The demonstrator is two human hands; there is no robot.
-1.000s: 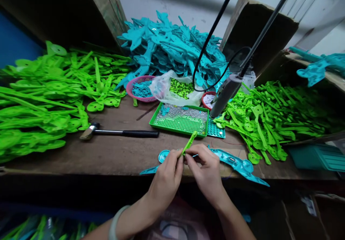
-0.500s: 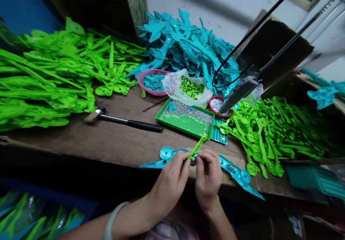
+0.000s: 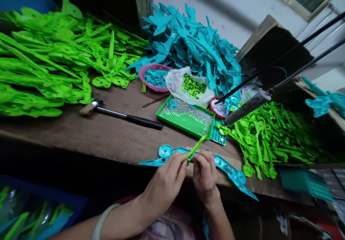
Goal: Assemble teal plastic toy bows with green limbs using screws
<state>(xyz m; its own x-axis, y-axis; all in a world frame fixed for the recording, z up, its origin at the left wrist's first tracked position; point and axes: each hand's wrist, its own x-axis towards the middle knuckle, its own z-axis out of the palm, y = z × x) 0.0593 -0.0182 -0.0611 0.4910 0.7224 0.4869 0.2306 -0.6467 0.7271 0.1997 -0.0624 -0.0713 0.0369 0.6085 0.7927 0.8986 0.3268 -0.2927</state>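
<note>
My left hand (image 3: 169, 173) pinches a slim bright green plastic piece (image 3: 196, 147), which slants up and to the right toward the tray. Beside its lower end, my right hand (image 3: 206, 173) is closed with thumb and fingers pressed together; whatever lies between them is hidden. Behind both hands, a long curved blue plastic part (image 3: 231, 171) lies along the table's front edge, its middle partly covered by the hands. A round cup-like disc (image 3: 165, 151) shows near its left end.
A hammer (image 3: 121, 115) lies left of a green tray (image 3: 185, 119) of small metal bits. Behind stand a pink basket (image 3: 147, 82) and a plastic bag (image 3: 175, 82). Green parts (image 3: 54, 60) and blue parts (image 3: 194, 42) are heaped around. A grey tool (image 3: 246, 107) hangs at right.
The view has shifted slightly. My hands have come a little to the left and slightly apart, with the green piece still in my left fingers. The hanging tool appears farther right.
</note>
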